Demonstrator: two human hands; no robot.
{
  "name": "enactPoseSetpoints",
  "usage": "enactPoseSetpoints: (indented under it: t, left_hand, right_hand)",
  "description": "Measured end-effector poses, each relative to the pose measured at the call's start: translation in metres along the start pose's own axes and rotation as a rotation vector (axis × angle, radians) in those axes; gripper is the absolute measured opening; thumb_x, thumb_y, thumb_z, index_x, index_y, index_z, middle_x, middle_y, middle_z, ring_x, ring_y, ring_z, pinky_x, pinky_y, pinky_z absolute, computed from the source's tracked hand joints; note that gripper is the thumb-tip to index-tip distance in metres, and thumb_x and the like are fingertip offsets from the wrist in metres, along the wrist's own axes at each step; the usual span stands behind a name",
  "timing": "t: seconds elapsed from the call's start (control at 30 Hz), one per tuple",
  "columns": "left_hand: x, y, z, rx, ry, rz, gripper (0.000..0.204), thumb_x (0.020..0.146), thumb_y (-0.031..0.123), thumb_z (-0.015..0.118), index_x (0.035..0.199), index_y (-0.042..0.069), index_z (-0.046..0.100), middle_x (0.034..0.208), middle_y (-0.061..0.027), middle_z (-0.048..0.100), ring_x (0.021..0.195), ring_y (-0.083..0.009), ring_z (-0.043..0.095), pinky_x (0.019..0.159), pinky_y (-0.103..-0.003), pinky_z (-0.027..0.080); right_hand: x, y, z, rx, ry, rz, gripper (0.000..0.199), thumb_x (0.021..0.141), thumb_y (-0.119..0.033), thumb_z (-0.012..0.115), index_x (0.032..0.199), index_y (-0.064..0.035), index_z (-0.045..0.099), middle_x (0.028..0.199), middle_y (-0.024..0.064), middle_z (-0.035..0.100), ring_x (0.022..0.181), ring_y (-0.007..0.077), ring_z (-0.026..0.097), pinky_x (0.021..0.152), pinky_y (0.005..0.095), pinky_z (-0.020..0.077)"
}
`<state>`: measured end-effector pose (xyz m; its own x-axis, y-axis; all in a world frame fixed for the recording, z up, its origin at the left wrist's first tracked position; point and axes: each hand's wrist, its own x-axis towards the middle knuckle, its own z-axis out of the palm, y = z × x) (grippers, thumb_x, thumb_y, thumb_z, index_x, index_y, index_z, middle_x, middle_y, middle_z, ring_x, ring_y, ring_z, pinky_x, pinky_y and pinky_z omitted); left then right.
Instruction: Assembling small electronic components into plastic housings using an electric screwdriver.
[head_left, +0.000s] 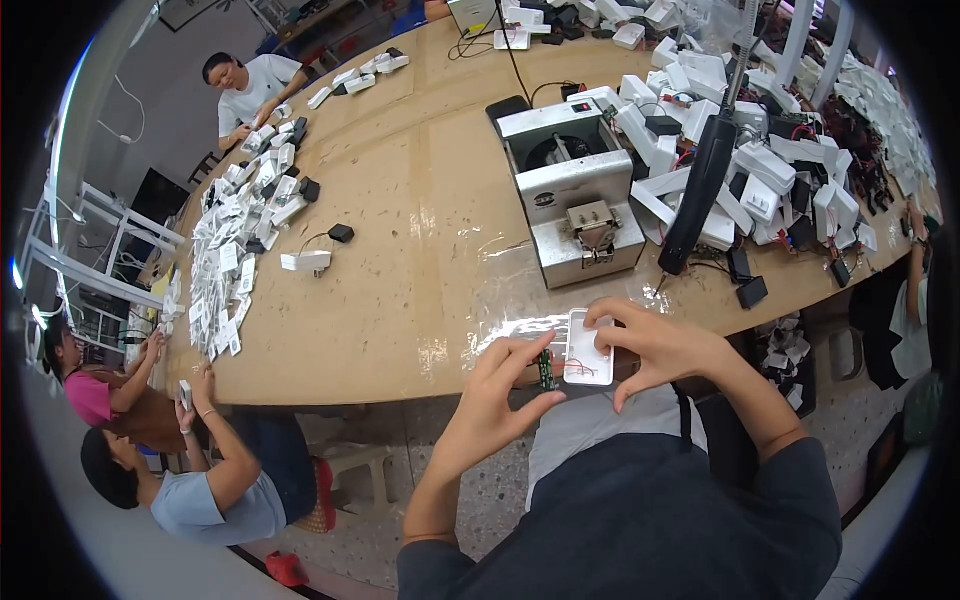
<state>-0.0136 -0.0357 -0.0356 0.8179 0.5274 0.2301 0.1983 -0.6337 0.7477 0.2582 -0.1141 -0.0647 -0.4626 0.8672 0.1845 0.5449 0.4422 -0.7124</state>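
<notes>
Between thumb and fingers, my left hand [500, 398] grips a small green circuit board [546, 370] by its edges. Just to its right, my right hand [650, 345] holds a white plastic housing [587, 362], its hollow inside turned up. Thin red wires lie in the lower part of the housing and seem to run toward the board. Both pieces are held over the table's front edge, above my lap. A black electric screwdriver [697, 195] hangs tip down beyond my right hand. Behind the housing stands a metal box-shaped machine [580, 200].
White housings and black adapters pile up at the right [765, 185]. Another heap of white parts [225, 275] covers the table's left side. A single white part [306, 261] with a black block lies mid-table [400, 250]. Co-workers sit along the left and far sides; another person is at the right edge.
</notes>
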Motion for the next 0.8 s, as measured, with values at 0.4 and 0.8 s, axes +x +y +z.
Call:
enactPoseSetpoints:
  t: [0.4,0.8]
  left_hand:
    - [0.031,-0.006,0.021,0.084,0.054,-0.033,0.039,0.078,0.004,0.076,0.115,0.002,0.065,0.102,-0.0151,0.069,0.093,-0.0304,0.068,0.081,-0.037,0.054]
    - [0.050,-0.005,0.043,0.116,-0.017,0.025,0.037,0.080,0.001,0.074,0.115,0.006,0.069,0.096,-0.0115,0.065,0.086,-0.0276,0.067,0.073,-0.035,0.054]
  right_hand:
    - [-0.012,0.001,0.022,0.014,0.136,-0.066,0.041,0.070,-0.014,0.081,0.108,-0.0124,0.065,0.143,0.0162,0.038,0.142,0.0421,0.032,0.112,0.0472,0.0367]
    - [-0.021,0.000,0.023,0.141,0.210,0.143,0.074,0.069,-0.020,0.089,0.128,-0.0005,0.048,0.144,0.0170,0.042,0.133,0.0352,0.045,0.109,0.0413,0.0414]
